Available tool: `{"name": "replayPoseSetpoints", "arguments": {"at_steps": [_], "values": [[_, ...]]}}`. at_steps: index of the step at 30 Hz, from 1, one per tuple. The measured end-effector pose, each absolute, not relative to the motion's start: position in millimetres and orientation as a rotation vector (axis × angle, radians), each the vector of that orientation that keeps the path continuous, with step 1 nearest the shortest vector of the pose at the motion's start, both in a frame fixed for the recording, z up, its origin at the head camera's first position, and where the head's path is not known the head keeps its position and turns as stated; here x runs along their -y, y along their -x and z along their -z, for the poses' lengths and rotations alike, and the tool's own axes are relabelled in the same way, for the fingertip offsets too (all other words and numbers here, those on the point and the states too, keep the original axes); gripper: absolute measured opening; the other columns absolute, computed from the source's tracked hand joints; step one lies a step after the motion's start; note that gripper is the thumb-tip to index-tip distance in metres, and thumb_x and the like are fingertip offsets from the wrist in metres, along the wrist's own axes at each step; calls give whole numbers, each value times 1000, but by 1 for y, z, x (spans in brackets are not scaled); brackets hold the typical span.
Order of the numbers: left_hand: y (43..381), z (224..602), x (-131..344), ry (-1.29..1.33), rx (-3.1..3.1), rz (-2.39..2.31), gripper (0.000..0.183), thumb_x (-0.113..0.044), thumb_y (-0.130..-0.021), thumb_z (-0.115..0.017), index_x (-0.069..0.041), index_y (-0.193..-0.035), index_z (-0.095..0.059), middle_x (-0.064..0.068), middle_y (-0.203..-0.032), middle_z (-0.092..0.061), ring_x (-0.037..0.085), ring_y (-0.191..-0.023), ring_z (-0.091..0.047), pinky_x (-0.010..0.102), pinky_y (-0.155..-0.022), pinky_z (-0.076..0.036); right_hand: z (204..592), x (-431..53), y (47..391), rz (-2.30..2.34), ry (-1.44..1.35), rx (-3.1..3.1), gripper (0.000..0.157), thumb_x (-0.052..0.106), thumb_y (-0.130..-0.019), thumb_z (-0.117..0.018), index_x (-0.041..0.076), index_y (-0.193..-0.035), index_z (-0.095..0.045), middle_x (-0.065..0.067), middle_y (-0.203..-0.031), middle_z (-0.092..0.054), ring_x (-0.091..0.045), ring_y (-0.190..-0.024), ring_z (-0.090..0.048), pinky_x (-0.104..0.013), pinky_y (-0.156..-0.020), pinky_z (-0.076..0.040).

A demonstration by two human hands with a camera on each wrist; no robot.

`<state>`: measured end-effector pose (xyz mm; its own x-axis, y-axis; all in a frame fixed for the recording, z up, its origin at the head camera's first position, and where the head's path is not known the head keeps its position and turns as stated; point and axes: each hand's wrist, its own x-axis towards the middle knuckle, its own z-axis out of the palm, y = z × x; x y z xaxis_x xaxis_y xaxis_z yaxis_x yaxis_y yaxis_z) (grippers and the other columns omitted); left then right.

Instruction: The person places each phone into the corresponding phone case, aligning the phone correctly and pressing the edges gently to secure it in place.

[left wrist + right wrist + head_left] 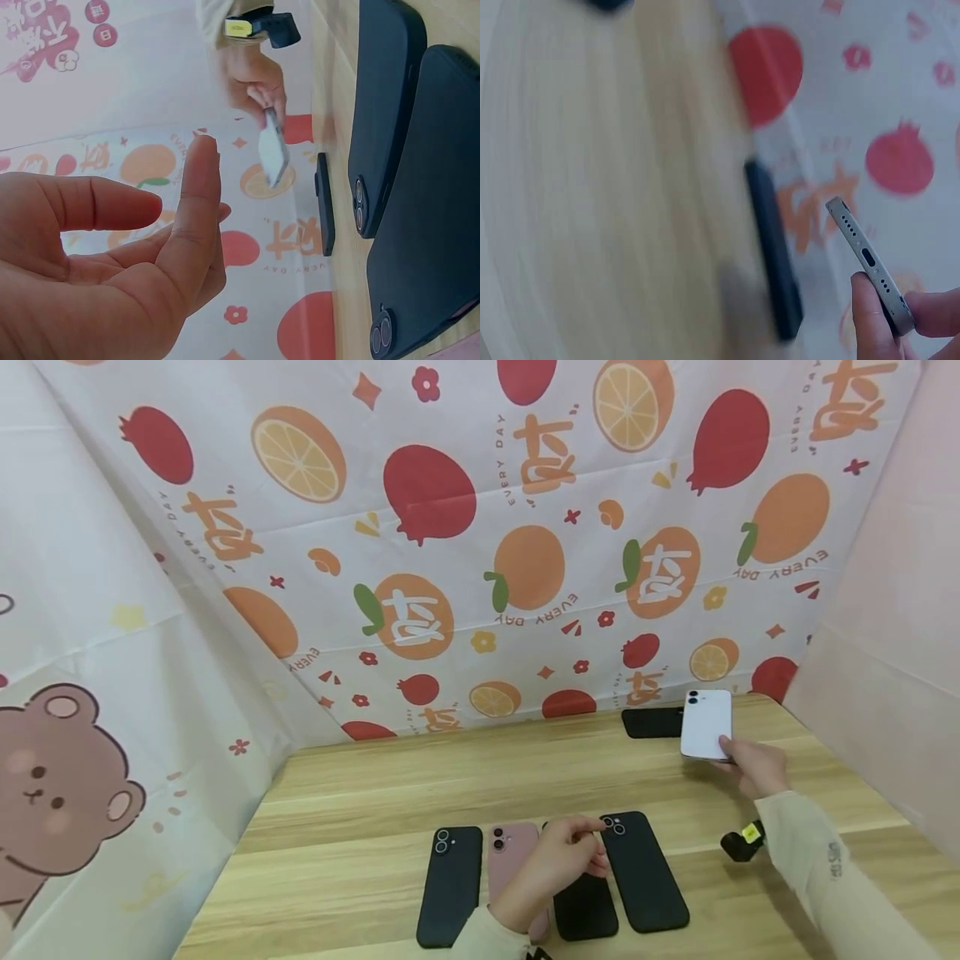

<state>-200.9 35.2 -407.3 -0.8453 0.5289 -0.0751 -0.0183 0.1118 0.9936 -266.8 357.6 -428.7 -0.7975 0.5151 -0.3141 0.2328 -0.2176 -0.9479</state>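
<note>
My right hand (759, 767) pinches a white smartphone (707, 724) by its lower edge, thumb on one face. It holds the phone raised off the table at the back right; the right wrist view shows its bottom edge with the charging port. Behind it lies a black phone (651, 723), partly covered. My left hand (562, 858) hovers with loosely bent fingers and nothing between them. Beneath and around it are a pink phone (512, 840) and a black phone (587, 912), both partly hidden. A dark phone (452, 881) lies to the left, another dark phone (647, 877) to the right.
The wooden table (360, 827) ends at a fruit-printed cloth (465, 610) at the back. A pale cloth with a bear print (60, 785) hangs on the left, a plain pale one (892, 693) on the right. A black wrist camera (741, 843) sits by my right sleeve.
</note>
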Motion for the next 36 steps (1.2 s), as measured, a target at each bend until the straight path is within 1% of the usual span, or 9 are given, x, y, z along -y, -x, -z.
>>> {"name": "replayPoseSetpoints", "arguments": {"at_steps": [4,9,11,15,19,21,28,33,36], "values": [[204,407,-34,-497,-1985,-1779,31,7,-92,-45,12,-121,-57,8,-76,-58,22,-69,-63,37,-68,-57,417,-335,261,-2178,746,1934,60,17,-98,-52,-11,-145,-26,-16,-124,-44,0,-76,-55,-22,-81,-52],[206,403,-30,-507,-2000,-1795,32,5,-92,-45,13,-122,-56,11,-80,-59,22,-70,-64,36,-69,-57,405,-308,252,-2149,634,2081,62,25,-100,-49,-10,-146,-25,-23,-141,-34,-2,-84,-53,-22,-88,-50],[207,401,-28,-505,-2006,-1803,32,5,-93,-46,13,-123,-55,12,-82,-59,22,-72,-64,36,-70,-57,402,-298,249,-2139,581,2116,63,27,-100,-50,-10,-146,-25,-25,-144,-31,-1,-85,-53,-22,-89,-49],[209,396,-24,-493,-2016,-1813,31,3,-95,-47,12,-124,-55,10,-87,-61,19,-76,-64,34,-74,-56,397,-279,240,-2119,463,2150,62,26,-100,-52,-13,-143,-29,-25,-137,-38,0,-83,-55,-20,-84,-50],[212,394,-21,-500,-2021,-1840,30,2,-96,-48,12,-124,-54,12,-93,-63,25,-86,-66,34,-78,-55,393,-261,231,-2104,394,2175,58,25,-99,-55,-14,-138,-37,-15,-120,-52,-2,-82,-56,-19,-77,-51],[213,394,-19,-502,-2018,-1850,31,1,-97,-49,12,-125,-53,13,-97,-64,27,-90,-65,35,-80,-55,391,-253,226,-2104,377,2189,55,25,-98,-56,-13,-136,-41,-13,-116,-56,-4,-83,-57,-19,-77,-51],[218,393,-13,-473,-1990,-1909,37,-7,-98,-52,12,-130,-48,16,-112,-63,31,-104,-62,37,-88,-52,386,-229,211,-2149,274,2205,51,24,-99,-55,-11,-135,-43,-17,-124,-56,-8,-92,-60,-25,-83,-51],[220,390,-10,-410,-1935,-2023,46,-17,-98,-57,10,-134,-46,19,-121,-60,32,-107,-63,37,-91,-50,383,-214,200,-2204,197,2182,49,22,-98,-57,-11,-132,-43,-15,-118,-62,-11,-93,-63,-25,-81,-51],[221,390,-9,-385,-1909,-2096,47,-18,-97,-58,9,-133,-47,19,-120,-60,30,-106,-64,37,-90,-51,383,-205,194,-2220,187,2170,46,20,-98,-58,-11,-130,-45,-15,-116,-65,-13,-93,-65,-28,-82,-52]]}}
